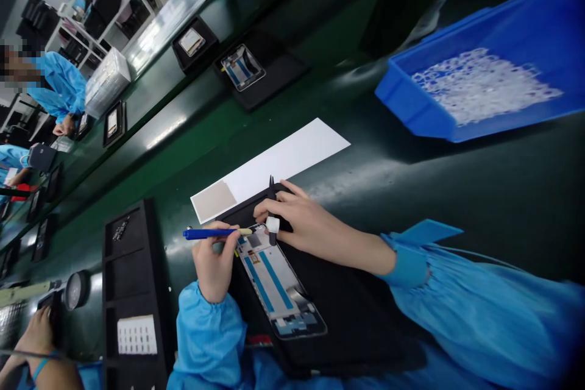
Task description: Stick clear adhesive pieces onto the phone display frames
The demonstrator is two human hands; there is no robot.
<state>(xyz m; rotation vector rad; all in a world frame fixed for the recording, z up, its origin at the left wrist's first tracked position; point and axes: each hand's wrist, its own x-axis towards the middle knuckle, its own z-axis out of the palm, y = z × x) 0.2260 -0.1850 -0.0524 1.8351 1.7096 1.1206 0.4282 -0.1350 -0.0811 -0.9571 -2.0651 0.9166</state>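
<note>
A phone frame [278, 277] with two blue strips lies on a black mat [361, 323] in front of me. My left hand [214, 268] pinches a blue pen-like tool [205, 233], its pale yellow tip at the top end of the frame. My right hand [301, 219] is closed around black tweezers [272, 192], whose points face away from me. A small white piece [273, 224] sits against the tweezers, over the frame's upper right corner; how it is attached, I cannot tell. The right fingertips partly hide the tweezers.
Behind the mat lies a white strip [278, 161] with a beige patch. A blue bin [420, 113] of small whitish rings stands at the right. On the left is a black compartment tray [130, 280]. Other phone parts [244, 67] lie farther back. A co-worker's hand [39, 335] is at lower left.
</note>
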